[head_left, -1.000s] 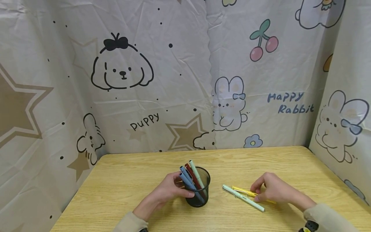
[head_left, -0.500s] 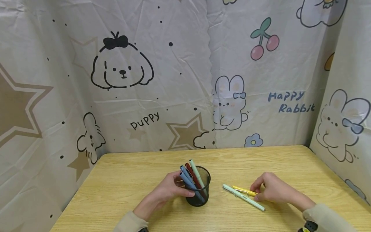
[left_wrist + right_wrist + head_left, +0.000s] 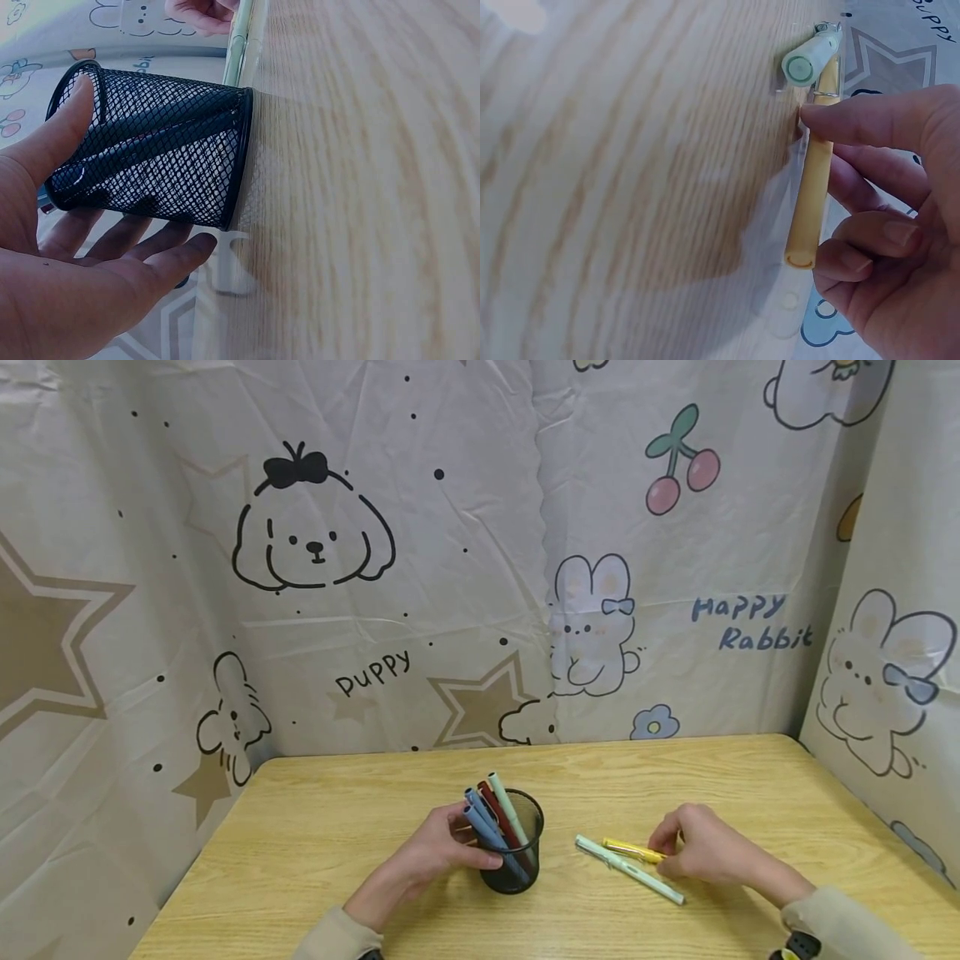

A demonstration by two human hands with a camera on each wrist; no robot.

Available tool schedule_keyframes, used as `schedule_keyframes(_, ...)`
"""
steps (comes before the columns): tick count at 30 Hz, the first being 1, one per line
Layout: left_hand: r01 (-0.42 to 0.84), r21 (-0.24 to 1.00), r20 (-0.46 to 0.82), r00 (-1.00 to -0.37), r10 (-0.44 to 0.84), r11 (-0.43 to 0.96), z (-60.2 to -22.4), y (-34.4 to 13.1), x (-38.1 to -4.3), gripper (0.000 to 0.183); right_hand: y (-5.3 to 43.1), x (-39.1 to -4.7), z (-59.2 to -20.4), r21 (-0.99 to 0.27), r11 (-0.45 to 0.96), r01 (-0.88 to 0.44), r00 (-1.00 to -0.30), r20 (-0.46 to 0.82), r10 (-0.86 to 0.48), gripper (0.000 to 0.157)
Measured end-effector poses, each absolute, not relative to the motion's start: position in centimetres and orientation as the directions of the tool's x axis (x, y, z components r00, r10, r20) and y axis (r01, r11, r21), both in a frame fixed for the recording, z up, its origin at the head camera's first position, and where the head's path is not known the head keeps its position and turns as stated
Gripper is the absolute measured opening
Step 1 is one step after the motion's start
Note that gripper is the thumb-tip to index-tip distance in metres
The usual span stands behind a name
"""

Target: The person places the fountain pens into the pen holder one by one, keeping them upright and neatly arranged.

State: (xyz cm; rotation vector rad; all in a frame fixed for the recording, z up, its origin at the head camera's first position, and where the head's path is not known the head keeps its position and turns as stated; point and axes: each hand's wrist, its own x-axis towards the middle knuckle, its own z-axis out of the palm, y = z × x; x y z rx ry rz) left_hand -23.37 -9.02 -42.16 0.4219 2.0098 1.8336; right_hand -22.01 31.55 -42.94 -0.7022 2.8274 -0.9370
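Note:
A black mesh pen cup [image 3: 534,860] stands upright on the table, holding two blue pens [image 3: 480,818], a dark red pen [image 3: 507,814] and a pale green pen [image 3: 507,802]. My left hand [image 3: 438,852] holds the cup from its left side; in the left wrist view the thumb [image 3: 64,135] lies at the rim and the other fingers lie along the opposite wall. To the right, my right hand [image 3: 705,852] pinches a yellow pen [image 3: 815,180] between thumb and fingers. Another pale green pen [image 3: 633,871] lies on the table, close beside the yellow pen.
The wood-grain table [image 3: 337,827] has a cloth backdrop [image 3: 465,568] with cartoon prints behind it. A side cloth [image 3: 892,685] hangs along the right edge and another cloth [image 3: 75,760] along the left.
The yellow pen has turned slightly under my right hand; its far right end, visible a second ago, is now hidden. My left hand and the cup have stayed in place.

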Motion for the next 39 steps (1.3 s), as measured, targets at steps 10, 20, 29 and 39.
schedule_keyframes(10, -0.026, 0.996, -0.066, -0.875, 0.48, 0.089, -42.0, -9.0, -23.2, 0.062, 31.6, -22.0, -42.7, -0.6, 0.706, -0.376, -0.899, 0.05, -0.435, 0.017)
schedule_keyframes(20, -0.029, 0.996, -0.064, -0.875, 0.481, 0.08, -42.1, -9.0, -23.3, 0.061, 31.4, -22.2, -42.1, -0.623, 0.7, -0.349, -0.911, 0.052, -0.409, 0.017)
schedule_keyframes(29, -0.022, 0.998, -0.051, -0.869, 0.492, 0.064, -42.1, -9.0, -23.3, 0.063, 31.3, -22.0, -41.9, -0.648, 0.68, -0.342, -0.921, 0.087, -0.38, 0.019)
schedule_keyframes(39, -0.027, 0.997, -0.058, -0.874, 0.482, 0.072, -42.1, -9.0, -23.3, 0.063, 30.8, -22.0, -41.6, -0.678, 0.67, -0.302, -0.941, 0.101, -0.322, 0.023)
